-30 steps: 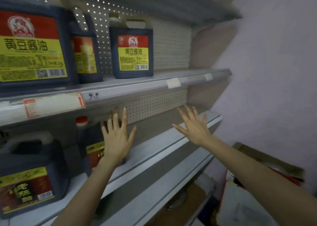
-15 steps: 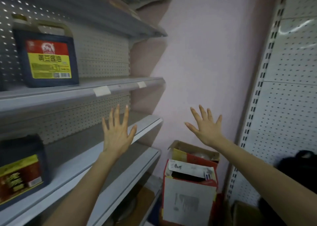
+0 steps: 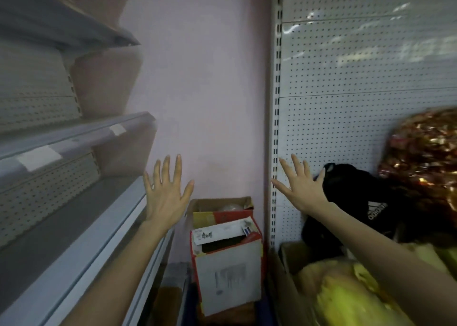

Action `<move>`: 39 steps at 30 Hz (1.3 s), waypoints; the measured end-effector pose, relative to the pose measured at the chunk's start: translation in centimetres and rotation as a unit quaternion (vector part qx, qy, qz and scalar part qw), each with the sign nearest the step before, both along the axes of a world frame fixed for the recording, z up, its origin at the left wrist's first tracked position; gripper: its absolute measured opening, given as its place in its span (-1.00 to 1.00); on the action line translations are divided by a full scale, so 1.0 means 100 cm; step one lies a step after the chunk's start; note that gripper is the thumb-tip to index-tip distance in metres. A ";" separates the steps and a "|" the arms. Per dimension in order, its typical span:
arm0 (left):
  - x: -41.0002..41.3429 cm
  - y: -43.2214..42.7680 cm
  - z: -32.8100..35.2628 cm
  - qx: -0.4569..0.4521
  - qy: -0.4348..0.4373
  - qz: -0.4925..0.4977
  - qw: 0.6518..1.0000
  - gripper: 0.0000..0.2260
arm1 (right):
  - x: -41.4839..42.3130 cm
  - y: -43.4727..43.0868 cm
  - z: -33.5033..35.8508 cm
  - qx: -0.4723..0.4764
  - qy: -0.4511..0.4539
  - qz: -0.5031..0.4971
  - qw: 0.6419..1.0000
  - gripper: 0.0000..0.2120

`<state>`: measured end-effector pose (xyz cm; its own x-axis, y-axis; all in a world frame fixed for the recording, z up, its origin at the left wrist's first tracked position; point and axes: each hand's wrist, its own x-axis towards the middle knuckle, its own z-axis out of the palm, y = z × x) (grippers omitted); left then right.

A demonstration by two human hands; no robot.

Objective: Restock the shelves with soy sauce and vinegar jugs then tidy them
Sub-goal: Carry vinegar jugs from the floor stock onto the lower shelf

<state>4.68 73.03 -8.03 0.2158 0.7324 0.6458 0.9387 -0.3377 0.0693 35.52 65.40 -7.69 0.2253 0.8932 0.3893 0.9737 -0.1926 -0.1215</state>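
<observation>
Left hand point(image 3: 166, 194), right hand point(image 3: 300, 189): both spread wide, holding nothing. No jug in view. Open box point(image 3: 227, 283) stands on floor, below and between hands; likely stock source. Shelf point(image 3: 61, 226) lies left.

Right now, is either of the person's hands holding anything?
No, the bare left hand and bare right hand are both spread open, gripping nothing.

Bare hands, bare forearms
The person's left hand point(image 3: 165, 197) and right hand point(image 3: 301, 189) are uncovered, both forearms point(image 3: 123, 264) bare past the wrists, the fingers point(image 3: 178, 169) long and slender
</observation>
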 end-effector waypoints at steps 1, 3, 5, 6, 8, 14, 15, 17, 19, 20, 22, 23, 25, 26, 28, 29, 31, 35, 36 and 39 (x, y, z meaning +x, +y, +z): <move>0.005 0.003 -0.005 -0.002 0.005 -0.014 1.000 -0.32 | 0.003 -0.008 -0.005 -0.003 0.001 -0.016 1.000 -0.30; 0.018 0.007 -0.014 -0.006 0.010 -0.050 0.999 -0.34 | 0.011 -0.025 -0.014 -0.013 0.003 -0.048 0.999 -0.30; 0.033 0.009 -0.026 -0.022 0.017 -0.076 0.997 -0.34 | 0.018 -0.043 -0.023 -0.019 0.001 -0.073 0.997 -0.31; 0.041 0.009 -0.033 -0.029 0.021 -0.088 0.995 -0.34 | 0.023 -0.052 -0.027 -0.023 0.000 -0.086 0.996 -0.30; 0.059 0.008 -0.044 -0.041 0.036 -0.107 0.993 -0.34 | 0.034 -0.070 -0.037 -0.027 -0.005 -0.111 0.993 -0.31; 0.118 -0.006 -0.086 -0.085 0.073 -0.186 0.976 -0.29 | 0.072 -0.124 -0.078 -0.065 -0.006 -0.188 0.980 -0.29; 0.127 -0.008 -0.095 -0.091 0.078 -0.200 0.972 -0.31 | 0.078 -0.134 -0.087 -0.079 -0.005 -0.199 0.977 -0.29; 0.144 -0.015 -0.117 -0.107 0.087 -0.217 0.966 -0.33 | 0.092 -0.154 -0.107 -0.112 0.001 -0.212 0.971 -0.28; 0.160 -0.026 -0.137 -0.122 0.090 -0.226 0.962 -0.34 | 0.108 -0.171 -0.129 -0.138 0.017 -0.219 0.966 -0.26; 0.168 -0.031 -0.149 -0.139 0.098 -0.227 0.959 -0.36 | 0.116 -0.179 -0.141 -0.151 0.029 -0.224 0.962 -0.26; 0.183 -0.040 -0.174 -0.167 0.129 -0.227 0.951 -0.36 | 0.130 -0.194 -0.169 -0.179 0.049 -0.240 0.953 -0.27; 0.190 -0.044 -0.185 -0.173 0.143 -0.232 0.947 -0.36 | 0.137 -0.202 -0.183 -0.196 0.055 -0.249 0.947 -0.26; 0.204 -0.054 -0.208 -0.198 0.163 -0.237 0.937 -0.37 | 0.147 -0.216 -0.212 -0.229 0.067 -0.259 0.936 -0.25; 0.211 -0.059 -0.219 -0.217 0.168 -0.239 0.932 -0.37 | 0.152 -0.222 -0.226 -0.243 0.072 -0.259 0.932 -0.25; 0.225 -0.071 -0.243 -0.258 0.174 -0.244 0.918 -0.37 | 0.160 -0.234 -0.253 -0.271 0.084 -0.257 0.924 -0.25; 0.232 -0.076 -0.255 -0.273 0.178 -0.250 0.912 -0.36 | 0.165 -0.238 -0.266 -0.283 0.091 -0.256 0.920 -0.25; 0.244 -0.083 -0.278 -0.290 0.192 -0.260 0.901 -0.35 | 0.173 -0.247 -0.291 -0.306 0.102 -0.250 0.913 -0.27; 0.273 -0.095 -0.322 -0.314 0.221 -0.257 0.887 -0.30 | 0.187 -0.257 -0.342 -0.355 0.104 -0.226 0.901 -0.26; 0.281 -0.099 -0.332 -0.315 0.226 -0.257 0.885 -0.31 | 0.190 -0.258 -0.355 -0.366 0.103 -0.224 0.897 -0.26; 0.299 -0.112 -0.366 -0.321 0.237 -0.258 0.880 -0.36 | 0.194 -0.259 -0.396 -0.397 0.118 -0.215 0.884 -0.26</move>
<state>34.56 61.84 -44.65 0.7602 0.6389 -0.1183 0.6467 -0.7615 0.0430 54.95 39.46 -47.29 0.6026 0.6750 -0.4257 0.7546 -0.6556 0.0284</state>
